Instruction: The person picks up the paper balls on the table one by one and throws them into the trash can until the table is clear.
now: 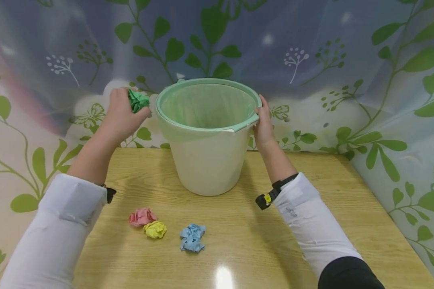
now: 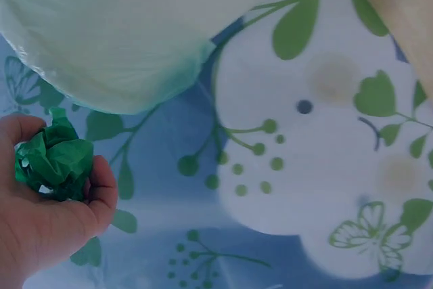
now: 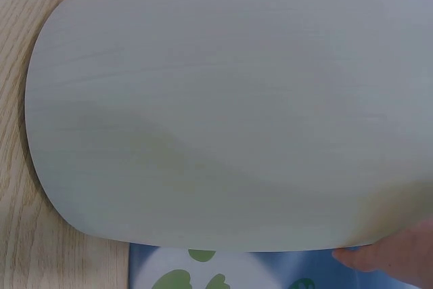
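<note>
My left hand [image 1: 124, 116] grips a crumpled green paper ball [image 1: 138, 100], held in the air just left of the bin's rim. The left wrist view shows the green ball [image 2: 57, 157] between thumb and fingers. A pale trash bin [image 1: 209, 164] with a green rim stands upright on the table, lined with a thin green bag [image 1: 202, 102] folded over its edge. On the bin's right side my right hand [image 1: 264, 122] holds the rim, thumb on top and fingers outside. In the right wrist view the bin wall [image 3: 223, 113] hides most of that hand [image 3: 396, 255].
Pink [image 1: 142, 217], yellow [image 1: 155, 229] and blue [image 1: 193, 237] crumpled paper balls lie on the wooden table [image 1: 238, 228] in front of the bin. A leaf-patterned curtain [image 1: 311, 92] hangs right behind the bin and along both sides.
</note>
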`<state>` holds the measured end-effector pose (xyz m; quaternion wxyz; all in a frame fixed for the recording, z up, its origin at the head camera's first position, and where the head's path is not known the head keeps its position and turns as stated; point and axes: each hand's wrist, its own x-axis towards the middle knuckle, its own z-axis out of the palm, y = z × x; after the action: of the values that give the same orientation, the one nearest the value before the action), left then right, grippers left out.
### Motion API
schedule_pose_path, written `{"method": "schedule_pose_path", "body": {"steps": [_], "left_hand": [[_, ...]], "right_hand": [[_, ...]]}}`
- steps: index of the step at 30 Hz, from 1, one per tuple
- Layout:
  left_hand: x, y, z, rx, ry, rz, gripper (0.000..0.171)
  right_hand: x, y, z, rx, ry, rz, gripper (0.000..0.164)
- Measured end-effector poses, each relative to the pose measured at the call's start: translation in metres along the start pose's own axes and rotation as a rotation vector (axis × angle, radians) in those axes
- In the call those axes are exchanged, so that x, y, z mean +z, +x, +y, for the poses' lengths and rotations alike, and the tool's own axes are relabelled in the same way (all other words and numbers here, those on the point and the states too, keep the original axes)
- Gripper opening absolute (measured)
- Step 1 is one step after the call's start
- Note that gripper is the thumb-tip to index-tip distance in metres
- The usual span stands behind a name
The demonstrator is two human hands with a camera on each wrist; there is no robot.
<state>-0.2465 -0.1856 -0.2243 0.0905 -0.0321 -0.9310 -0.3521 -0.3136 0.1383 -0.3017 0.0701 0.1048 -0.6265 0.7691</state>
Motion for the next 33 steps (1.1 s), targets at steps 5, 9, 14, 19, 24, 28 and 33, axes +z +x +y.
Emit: {"method": "schedule_pose_path", "body": {"steps": [5, 9, 14, 19, 24, 28, 33], "left_hand": [[0.007, 0.003, 0.018, 0.02, -0.048, 0.037, 0.056], [0.02, 0.003, 0.029, 0.053, -0.08, 0.04, 0.058], [0.03, 0.002, 0.04, 0.105, -0.093, 0.027, 0.06], [0.036, 0.004, 0.047, 0.128, -0.067, -0.027, 0.069], [0.04, 0.007, 0.05, 0.104, 0.002, -0.079, 0.08], [0.045, 0.009, 0.049, 0.12, 0.073, -0.107, 0.086], [0.048, 0.009, 0.044, 0.18, 0.132, -0.068, 0.088]], "right_hand": [[0.0, -0.001, -0.001, 0.006, -0.002, 0.007, 0.071], [0.0, -0.001, 0.0, 0.012, 0.01, 0.013, 0.071], [0.001, -0.001, 0.0, 0.015, 0.012, 0.007, 0.071], [0.001, -0.001, 0.0, 0.001, 0.017, 0.015, 0.07], [0.0, 0.0, -0.001, -0.005, 0.015, 0.005, 0.071], [0.0, 0.0, -0.001, 0.003, 0.014, 0.005, 0.071], [0.0, 0.0, 0.0, 0.002, 0.007, 0.006, 0.07]]}}
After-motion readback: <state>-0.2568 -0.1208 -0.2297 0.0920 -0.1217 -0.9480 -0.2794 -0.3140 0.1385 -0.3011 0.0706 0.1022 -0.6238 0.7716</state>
